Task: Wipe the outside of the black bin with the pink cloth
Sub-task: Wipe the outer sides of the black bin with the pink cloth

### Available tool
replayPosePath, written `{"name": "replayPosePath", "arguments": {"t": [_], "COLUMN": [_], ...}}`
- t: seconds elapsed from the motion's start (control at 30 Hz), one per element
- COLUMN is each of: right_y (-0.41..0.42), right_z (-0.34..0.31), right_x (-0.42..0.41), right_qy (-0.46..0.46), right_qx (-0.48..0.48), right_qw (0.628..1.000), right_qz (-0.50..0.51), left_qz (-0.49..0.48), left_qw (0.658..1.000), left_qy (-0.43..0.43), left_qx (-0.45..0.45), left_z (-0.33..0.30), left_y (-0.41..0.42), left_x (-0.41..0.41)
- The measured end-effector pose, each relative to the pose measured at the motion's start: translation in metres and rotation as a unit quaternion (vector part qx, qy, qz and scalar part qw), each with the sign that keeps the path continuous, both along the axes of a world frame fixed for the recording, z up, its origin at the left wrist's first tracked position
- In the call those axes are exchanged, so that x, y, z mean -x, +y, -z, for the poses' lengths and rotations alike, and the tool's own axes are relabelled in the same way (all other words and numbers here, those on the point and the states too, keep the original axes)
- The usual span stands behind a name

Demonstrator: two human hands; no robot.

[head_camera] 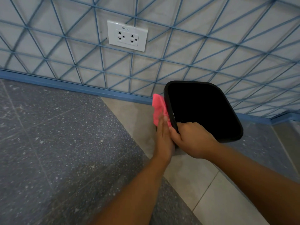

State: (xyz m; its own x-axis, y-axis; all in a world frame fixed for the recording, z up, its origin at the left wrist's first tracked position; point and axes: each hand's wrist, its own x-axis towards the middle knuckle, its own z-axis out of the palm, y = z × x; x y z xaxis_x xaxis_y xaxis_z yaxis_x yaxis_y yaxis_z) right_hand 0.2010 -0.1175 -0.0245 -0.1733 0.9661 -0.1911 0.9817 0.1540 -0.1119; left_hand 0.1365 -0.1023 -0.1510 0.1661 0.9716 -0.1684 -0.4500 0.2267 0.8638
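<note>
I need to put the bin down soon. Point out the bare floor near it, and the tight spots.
Bare dark speckled floor spreads left of the left hand, up to the blue skirting. Pale tiles between the forearms are free too. It is crowded where pink cloth, black bin and right hand meet.

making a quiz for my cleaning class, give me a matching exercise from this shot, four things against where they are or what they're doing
Things:
1. left hand
2. right hand
3. black bin
4. socket

Places or states:
A. on the wall
B. pressing the pink cloth to the bin's side
C. gripping the bin's rim
D. on the floor by the wall

Pairs: 1-B, 2-C, 3-D, 4-A
</note>
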Motion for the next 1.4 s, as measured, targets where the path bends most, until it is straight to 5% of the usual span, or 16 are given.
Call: {"name": "replayPosePath", "arguments": {"t": [0.8, 0.93, 1.07, 1.23, 1.4], "right_y": [-0.005, -0.002, -0.004, 0.000, -0.001], "right_z": [-0.006, -0.002, -0.006, -0.003, -0.003], "right_x": [0.000, 0.001, 0.001, 0.002, -0.001], "right_qy": [-0.005, -0.006, -0.006, -0.004, -0.010], "right_qx": [0.014, 0.000, 0.004, 0.006, 0.008], "right_qw": [1.000, 1.000, 1.000, 1.000, 1.000], "right_qz": [-0.008, -0.002, 0.000, -0.001, -0.005], "left_qz": [0.065, 0.041, 0.071, 0.060, 0.052], "left_qw": [0.990, 0.996, 0.989, 0.996, 0.995], "left_qy": [0.117, 0.063, 0.124, 0.060, 0.082], "left_qx": [0.048, 0.038, 0.035, 0.032, 0.020], "left_z": [0.001, -0.002, 0.004, -0.005, 0.000], "left_y": [-0.005, -0.001, -0.008, -0.011, 0.001], "left_x": [0.022, 0.016, 0.026, 0.017, 0.023]}}
